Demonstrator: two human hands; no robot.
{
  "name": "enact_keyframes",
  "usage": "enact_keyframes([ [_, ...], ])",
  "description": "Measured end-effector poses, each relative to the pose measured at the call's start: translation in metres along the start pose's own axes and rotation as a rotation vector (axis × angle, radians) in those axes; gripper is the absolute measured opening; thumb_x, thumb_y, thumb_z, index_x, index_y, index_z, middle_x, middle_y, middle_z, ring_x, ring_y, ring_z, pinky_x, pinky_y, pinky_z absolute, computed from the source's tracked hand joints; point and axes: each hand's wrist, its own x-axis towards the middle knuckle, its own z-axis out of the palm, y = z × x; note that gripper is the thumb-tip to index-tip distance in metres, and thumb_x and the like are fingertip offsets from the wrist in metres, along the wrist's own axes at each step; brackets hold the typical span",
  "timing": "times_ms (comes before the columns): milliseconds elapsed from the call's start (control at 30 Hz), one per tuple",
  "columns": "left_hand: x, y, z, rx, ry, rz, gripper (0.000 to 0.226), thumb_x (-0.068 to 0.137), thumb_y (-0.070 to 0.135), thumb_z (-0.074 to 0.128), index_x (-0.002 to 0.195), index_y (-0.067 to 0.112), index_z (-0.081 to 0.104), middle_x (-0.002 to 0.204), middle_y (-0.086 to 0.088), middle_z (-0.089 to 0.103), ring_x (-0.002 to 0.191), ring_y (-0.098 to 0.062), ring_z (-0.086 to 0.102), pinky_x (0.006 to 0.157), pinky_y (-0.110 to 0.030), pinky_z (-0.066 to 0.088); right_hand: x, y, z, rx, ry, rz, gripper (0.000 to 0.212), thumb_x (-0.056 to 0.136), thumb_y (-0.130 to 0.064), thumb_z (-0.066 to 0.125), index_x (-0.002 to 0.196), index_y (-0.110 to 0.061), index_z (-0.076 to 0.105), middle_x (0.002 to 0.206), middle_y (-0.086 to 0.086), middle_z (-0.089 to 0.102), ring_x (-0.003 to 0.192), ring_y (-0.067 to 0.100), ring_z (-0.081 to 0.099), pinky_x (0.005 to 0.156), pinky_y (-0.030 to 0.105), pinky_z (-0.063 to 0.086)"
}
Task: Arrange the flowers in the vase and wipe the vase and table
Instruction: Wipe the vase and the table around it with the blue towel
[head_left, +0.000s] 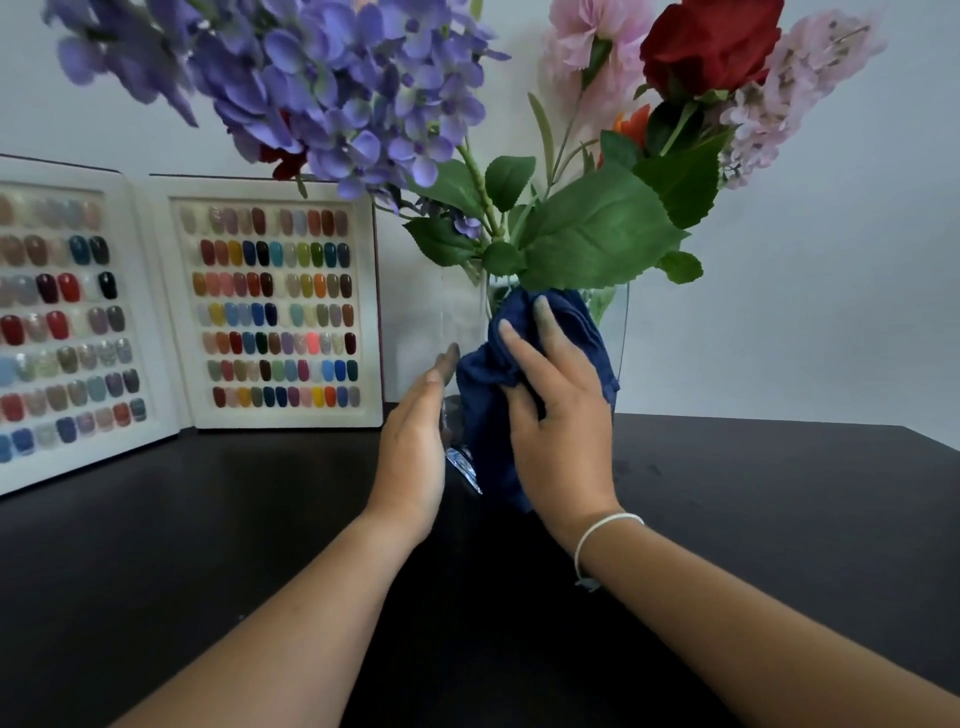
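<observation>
While flat right hand (561, 415) presses crumpled navy cloth (584, 338) on clear glass vase (457, 317), straight-fingered left hand (413, 457) touching it

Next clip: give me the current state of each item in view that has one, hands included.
glass vase: upright on the table, filled with flowers.
flowers: standing in the vase, stems inside.
blue cloth: bunched, pressed on the vase front.
left hand: open, flat against the vase's left side.
right hand: straight fingers press the cloth to the vase.
nail colour book: open, stood upright.
</observation>
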Motion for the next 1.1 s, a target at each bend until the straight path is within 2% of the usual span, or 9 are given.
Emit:
enact_keyframes([
  [33, 0.000, 0.001, -0.001, -0.005, -0.005, -0.006, 0.033, 0.095, 0.037, 0.033, 0.115, 0.035, 0.058, 0.123, 0.012, 0.061, 0.105, 0.006, 0.059, 0.084, -0.019, 0.049, 0.001, 0.001, -0.002, -0.044, -0.022, -0.030, 0.047, 0.084, 0.004, 0.051, 0.126, -0.016, 0.053, 0.140, -0.010, 0.026, 0.129, 0.022, 0.035, 0.107, 0.018, 0.017],
  [100, -0.001, 0.001, -0.002, 0.014, -0.013, -0.004, 0.034, 0.095, 0.039, 0.031, 0.115, 0.038, 0.058, 0.124, 0.020, 0.055, 0.106, 0.012, 0.053, 0.091, -0.022, 0.043, 0.003, 0.005, -0.008, -0.119, -0.064, -0.082, 0.046, 0.084, 0.002, 0.051, 0.127, -0.016, 0.052, 0.141, -0.008, 0.026, 0.127, 0.027, 0.038, 0.105, 0.018, 0.017],
  [167, -0.001, 0.002, -0.004, 0.030, -0.017, -0.007, 0.035, 0.095, 0.041, 0.027, 0.115, 0.042, 0.056, 0.131, 0.020, 0.047, 0.121, 0.005, 0.041, 0.100, -0.028, 0.035, 0.006, 0.011, -0.014, -0.168, -0.073, -0.104, 0.044, 0.084, 0.002, 0.050, 0.125, -0.015, 0.053, 0.142, -0.004, 0.031, 0.123, 0.030, 0.041, 0.104, 0.019, 0.018],
  [267, -0.002, 0.002, -0.005, 0.041, -0.015, -0.010, 0.036, 0.095, 0.043, 0.025, 0.114, 0.045, 0.056, 0.133, 0.020, 0.041, 0.131, -0.003, 0.029, 0.099, -0.030, 0.032, 0.012, 0.022, -0.021, -0.149, -0.024, -0.036, 0.043, 0.086, 0.001, 0.049, 0.125, -0.015, 0.054, 0.140, -0.008, 0.032, 0.125, 0.027, 0.039, 0.104, 0.017, 0.017],
  [367, -0.003, 0.002, -0.005, 0.057, -0.024, -0.005, 0.036, 0.095, 0.042, 0.024, 0.113, 0.046, 0.055, 0.135, 0.020, 0.039, 0.134, -0.005, 0.027, 0.099, -0.030, 0.032, 0.017, 0.032, -0.027, -0.107, 0.021, 0.067, 0.043, 0.089, -0.002, 0.047, 0.127, -0.021, 0.051, 0.138, -0.015, 0.030, 0.127, 0.023, 0.035, 0.103, 0.017, 0.018],
  [533, -0.002, 0.000, -0.006, 0.058, -0.028, 0.001, 0.036, 0.096, 0.042, 0.022, 0.109, 0.048, 0.056, 0.141, 0.017, 0.038, 0.135, -0.006, 0.027, 0.102, -0.031, 0.031, 0.035, 0.039, -0.035, -0.040, 0.099, 0.179, 0.042, 0.089, -0.003, 0.044, 0.127, -0.020, 0.051, 0.147, 0.001, 0.036, 0.128, 0.026, 0.038, 0.109, 0.029, 0.026],
  [800, 0.000, 0.000, -0.005, 0.061, -0.022, 0.007, 0.037, 0.096, 0.043, 0.022, 0.105, 0.049, 0.058, 0.141, 0.016, 0.039, 0.136, -0.008, 0.027, 0.098, -0.030, 0.032, 0.040, 0.035, -0.032, -0.019, 0.075, 0.165, 0.040, 0.088, -0.003, 0.042, 0.123, -0.016, 0.054, 0.141, 0.002, 0.045, 0.121, 0.029, 0.044, 0.105, 0.044, 0.035],
  [1000, -0.001, 0.005, -0.002, -0.002, -0.011, -0.045, 0.039, 0.095, 0.043, 0.024, 0.100, 0.046, 0.063, 0.142, 0.013, 0.043, 0.134, -0.006, 0.031, 0.104, -0.034, 0.031, 0.017, 0.014, -0.017, -0.089, -0.026, 0.006, 0.043, 0.088, -0.006, 0.049, 0.128, -0.023, 0.050, 0.144, -0.003, 0.036, 0.116, 0.026, 0.038, 0.101, 0.023, 0.022],
  [1100, -0.001, 0.005, -0.004, -0.033, -0.024, -0.072, 0.040, 0.095, 0.045, 0.025, 0.103, 0.042, 0.064, 0.131, 0.017, 0.054, 0.125, -0.001, 0.042, 0.106, -0.036, 0.033, 0.012, 0.008, -0.014, -0.139, -0.081, -0.112, 0.045, 0.084, -0.004, 0.049, 0.126, -0.021, 0.052, 0.139, -0.009, 0.030, 0.105, 0.022, 0.039, 0.097, 0.018, 0.021],
])
